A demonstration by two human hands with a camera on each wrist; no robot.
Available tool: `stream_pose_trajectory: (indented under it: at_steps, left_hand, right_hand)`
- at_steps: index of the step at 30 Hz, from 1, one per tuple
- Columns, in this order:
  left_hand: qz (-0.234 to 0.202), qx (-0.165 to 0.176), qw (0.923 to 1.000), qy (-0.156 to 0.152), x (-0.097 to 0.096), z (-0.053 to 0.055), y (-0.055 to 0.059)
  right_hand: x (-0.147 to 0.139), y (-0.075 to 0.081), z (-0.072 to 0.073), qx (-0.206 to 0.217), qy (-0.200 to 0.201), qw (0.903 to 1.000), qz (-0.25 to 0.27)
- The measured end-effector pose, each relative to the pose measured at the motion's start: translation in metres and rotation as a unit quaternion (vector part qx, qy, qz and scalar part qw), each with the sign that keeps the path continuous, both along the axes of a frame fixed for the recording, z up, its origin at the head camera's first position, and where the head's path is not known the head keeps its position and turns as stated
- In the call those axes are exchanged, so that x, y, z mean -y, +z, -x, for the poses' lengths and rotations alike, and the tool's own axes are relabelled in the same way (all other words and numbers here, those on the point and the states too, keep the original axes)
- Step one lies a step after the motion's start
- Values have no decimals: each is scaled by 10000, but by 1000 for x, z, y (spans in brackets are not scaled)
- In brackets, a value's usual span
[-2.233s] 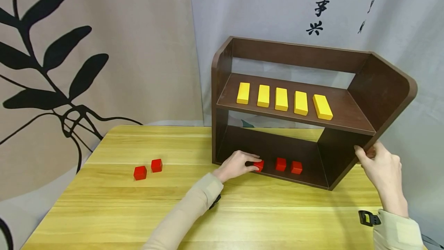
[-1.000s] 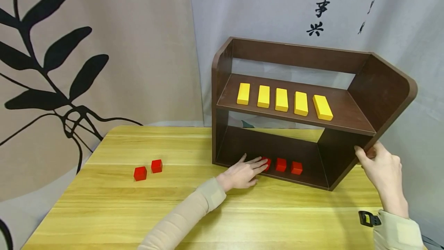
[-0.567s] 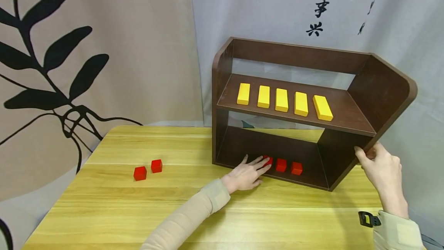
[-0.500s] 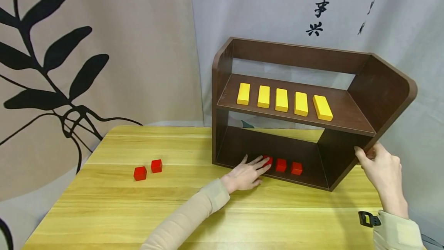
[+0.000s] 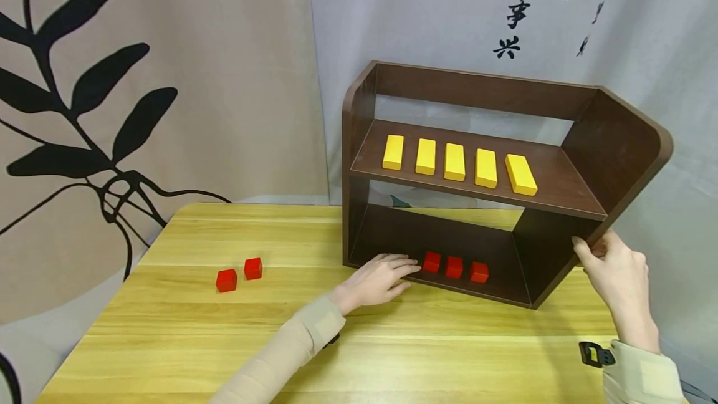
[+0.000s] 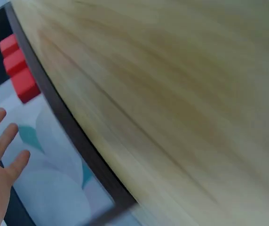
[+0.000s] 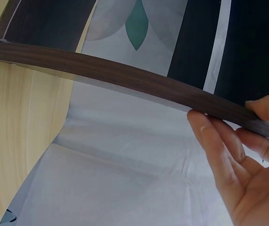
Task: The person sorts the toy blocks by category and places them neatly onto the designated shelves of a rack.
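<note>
A dark brown two-tier shelf [image 5: 617, 148] stands at the right of the table. On its lower tier, three red cubes [image 5: 454, 267] sit in a row near the front edge. My left hand [image 5: 374, 280] reaches over that front edge, left of the cubes, with its fingers extended. In the left wrist view the same hand [image 6: 0, 165] spreads its fingers apart from the red cubes [image 6: 25, 84]. My right hand [image 5: 619, 276] grips the front edge of the shelf's right side panel. The right wrist view shows thumb and fingers on either side of the panel [image 7: 125, 75].
Several yellow blocks [image 5: 425, 157] lie in a row on the upper tier. Two more red cubes, a nearer one [image 5: 227, 280] and a farther one [image 5: 253, 268], rest at the left of the wooden table [image 5: 168, 341]. Printed cloth [image 5: 241, 80] hangs behind.
My left hand released the leftmost shelf cube, pushed it right toward the other two with its fingers, then drew back left. The right hand has kept its grip on the shelf.
</note>
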State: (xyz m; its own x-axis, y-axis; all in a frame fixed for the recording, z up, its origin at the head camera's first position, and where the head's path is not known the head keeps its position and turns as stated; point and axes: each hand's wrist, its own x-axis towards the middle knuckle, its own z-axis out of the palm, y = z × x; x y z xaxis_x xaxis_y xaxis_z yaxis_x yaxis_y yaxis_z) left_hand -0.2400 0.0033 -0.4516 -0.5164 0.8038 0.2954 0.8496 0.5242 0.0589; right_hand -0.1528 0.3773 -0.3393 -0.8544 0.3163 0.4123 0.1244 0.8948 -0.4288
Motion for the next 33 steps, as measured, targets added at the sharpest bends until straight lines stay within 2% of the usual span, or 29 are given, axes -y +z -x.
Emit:
stream_pose_trajectory:
  at_steps: [4, 7, 11, 14, 20, 24, 29, 33]
  left_hand:
    - [-497, 55, 9987, 120, 29, 1, -1]
    - [-973, 312, 9941, 370, 52, 2, 1]
    - [-1644, 763, 9801, 807, 79, 4, 5]
    - [-1951, 962, 9699, 1096, 98, 5, 9]
    - [-2174, 1332, 9540, 1580, 144, 8, 14]
    - [-2346, 1596, 9405, 1867, 180, 9, 14]
    - [-2452, 1874, 9244, 2242, 223, 9, 6]
    - [-2334, 2132, 9155, 2488, 251, 7, -4]
  right_hand:
    - [1, 0, 1, -6, 10, 10000, -15]
    - [1, 0, 1, -26, 9, 10000, -23]
    - [1, 0, 0, -38, 7, 10000, -11]
    - [1, 0, 0, -40, 14, 10000, -3]
    - [1, 0, 2, -125, 29, 9999, -48]
    - [1, 0, 2, -150, 17, 9999, -59]
    - [1, 0, 1, -173, 14, 9998, -57]
    - [1, 0, 1, -184, 14, 9998, -62]
